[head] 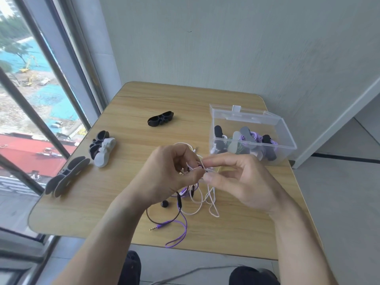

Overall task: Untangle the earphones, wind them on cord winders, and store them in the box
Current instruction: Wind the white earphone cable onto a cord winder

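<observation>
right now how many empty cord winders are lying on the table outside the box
5, I think: one black plastic cord winder at the back, a black one against a white one at left, and two overlapping grey ones nearest the wooden table's left edge.

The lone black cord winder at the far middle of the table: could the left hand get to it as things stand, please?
Probably yes: bare table lies between the left hand and that black cord winder, but the hand pinches the tangled earphones and must release them.

The left hand (168, 173) and right hand (232, 182) hide the knot of the earphones (197, 200); wound cords blur behind the box (287, 138) wall.
</observation>
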`<action>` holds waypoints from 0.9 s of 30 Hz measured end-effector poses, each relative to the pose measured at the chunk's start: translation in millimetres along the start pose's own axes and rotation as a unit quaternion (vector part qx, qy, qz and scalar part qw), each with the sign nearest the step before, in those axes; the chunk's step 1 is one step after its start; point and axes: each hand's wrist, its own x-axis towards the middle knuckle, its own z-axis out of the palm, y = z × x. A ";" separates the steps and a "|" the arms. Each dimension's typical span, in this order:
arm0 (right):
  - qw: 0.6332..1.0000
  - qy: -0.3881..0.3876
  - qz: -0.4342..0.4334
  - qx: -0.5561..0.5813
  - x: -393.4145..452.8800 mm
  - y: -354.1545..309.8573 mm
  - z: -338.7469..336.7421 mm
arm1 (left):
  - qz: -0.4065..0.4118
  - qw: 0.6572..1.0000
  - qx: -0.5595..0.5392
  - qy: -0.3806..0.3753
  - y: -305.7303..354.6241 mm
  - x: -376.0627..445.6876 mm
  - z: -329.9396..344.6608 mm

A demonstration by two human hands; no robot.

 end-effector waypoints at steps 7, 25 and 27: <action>0.995 0.094 -0.040 -0.004 7.8 7.6 13.9 | 0.060 0.996 0.044 0.043 0.0 0.2 2.1; 0.978 0.173 0.076 -0.083 -0.1 4.8 -13.3 | 0.006 0.993 0.099 0.065 -2.4 1.3 1.1; 0.983 0.106 0.078 -0.130 -2.0 4.6 -8.6 | 0.001 0.994 0.079 0.070 -3.9 2.0 2.0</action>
